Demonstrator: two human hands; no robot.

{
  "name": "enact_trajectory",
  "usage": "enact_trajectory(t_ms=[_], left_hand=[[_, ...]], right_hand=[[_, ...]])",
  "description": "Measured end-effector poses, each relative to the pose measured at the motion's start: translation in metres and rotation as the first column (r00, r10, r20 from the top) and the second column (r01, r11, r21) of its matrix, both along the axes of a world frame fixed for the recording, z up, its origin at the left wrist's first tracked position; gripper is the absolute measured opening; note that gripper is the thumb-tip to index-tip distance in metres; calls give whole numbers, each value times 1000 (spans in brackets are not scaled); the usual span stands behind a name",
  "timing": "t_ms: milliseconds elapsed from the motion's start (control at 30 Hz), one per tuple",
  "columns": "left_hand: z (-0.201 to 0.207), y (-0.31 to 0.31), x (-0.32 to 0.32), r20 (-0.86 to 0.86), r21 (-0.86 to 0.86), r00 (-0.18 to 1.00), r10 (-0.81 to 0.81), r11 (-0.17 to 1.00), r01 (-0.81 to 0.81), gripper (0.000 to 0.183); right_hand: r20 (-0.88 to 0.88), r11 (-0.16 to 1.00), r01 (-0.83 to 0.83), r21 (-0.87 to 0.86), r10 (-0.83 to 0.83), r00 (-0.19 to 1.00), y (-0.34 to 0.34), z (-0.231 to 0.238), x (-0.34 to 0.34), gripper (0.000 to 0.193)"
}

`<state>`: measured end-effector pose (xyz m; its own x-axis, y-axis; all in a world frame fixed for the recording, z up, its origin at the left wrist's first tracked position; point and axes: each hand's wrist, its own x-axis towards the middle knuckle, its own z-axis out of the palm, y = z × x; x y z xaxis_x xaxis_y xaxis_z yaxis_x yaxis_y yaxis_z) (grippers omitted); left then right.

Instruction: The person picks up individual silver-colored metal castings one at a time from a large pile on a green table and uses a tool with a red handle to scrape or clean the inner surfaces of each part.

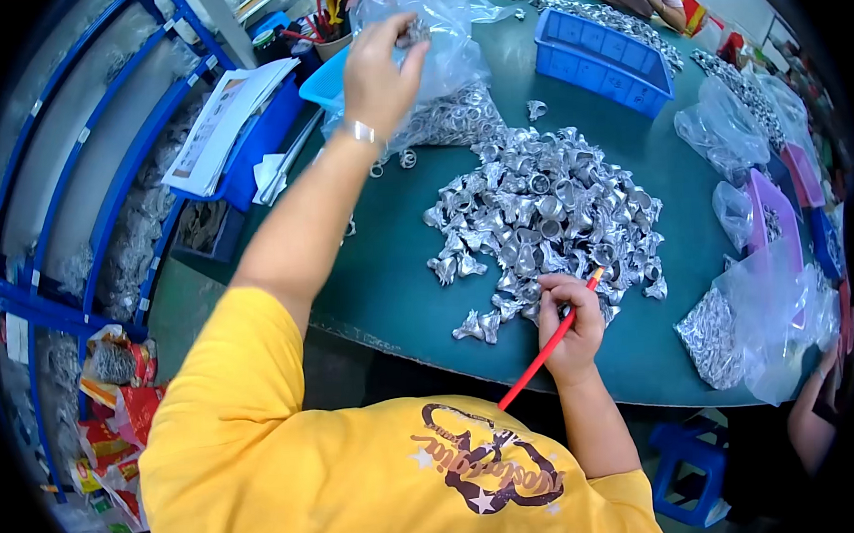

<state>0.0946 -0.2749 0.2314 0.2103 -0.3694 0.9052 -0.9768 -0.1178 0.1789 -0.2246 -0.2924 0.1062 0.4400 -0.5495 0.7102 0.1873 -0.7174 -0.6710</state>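
Observation:
My left hand (379, 83) reaches far out over an open clear plastic bag (456, 51). Its fingers are closed around a small silvery metal piece (413, 33), partly hidden by them. Many silver rings (454, 118) fill the bottom of that bag. In my right hand (573, 332), at the near edge of the pile, is a slim red stick (536, 365) with a pale tip, slanting up to the right; I cannot tell if it is a brush or pencil. Just beyond this hand lies a big heap of silver ring castings (548, 204), some with jagged ornate tops.
A blue plastic bin (604, 61) stands at the back of the green table (379, 269). Bagged metal parts (711, 340) and a pink tray (772, 209) lie at the right. Blue shelving (87, 129) rises at the left. Other people sit at the far side and right.

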Motion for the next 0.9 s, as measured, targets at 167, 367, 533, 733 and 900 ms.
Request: enact_trajectory(t_ms=[167, 367, 533, 733, 900], left_hand=[[-23, 1, 29, 244, 139, 945, 218, 956, -257, 29], [-42, 72, -87, -519, 818, 801, -297, 98, 567, 25], [-79, 98, -109, -501, 733, 847, -178, 432, 525, 40], [-79, 89, -149, -952, 100, 237, -192, 538, 837, 62], [-106, 80, -171, -942, -35, 139, -306, 500, 865, 47]], right_hand=[[8, 999, 11, 30, -12, 1000, -2, -4, 0, 19], [14, 997, -5, 79, 4, 1000, -2, -7, -4, 19], [-30, 998, -44, 46, 45, 999, 1, -2, -2, 21], [30, 981, -134, 138, 131, 991, 5, -4, -2, 24], [1, 980, -149, 135, 150, 989, 1, -2, -1, 29]])
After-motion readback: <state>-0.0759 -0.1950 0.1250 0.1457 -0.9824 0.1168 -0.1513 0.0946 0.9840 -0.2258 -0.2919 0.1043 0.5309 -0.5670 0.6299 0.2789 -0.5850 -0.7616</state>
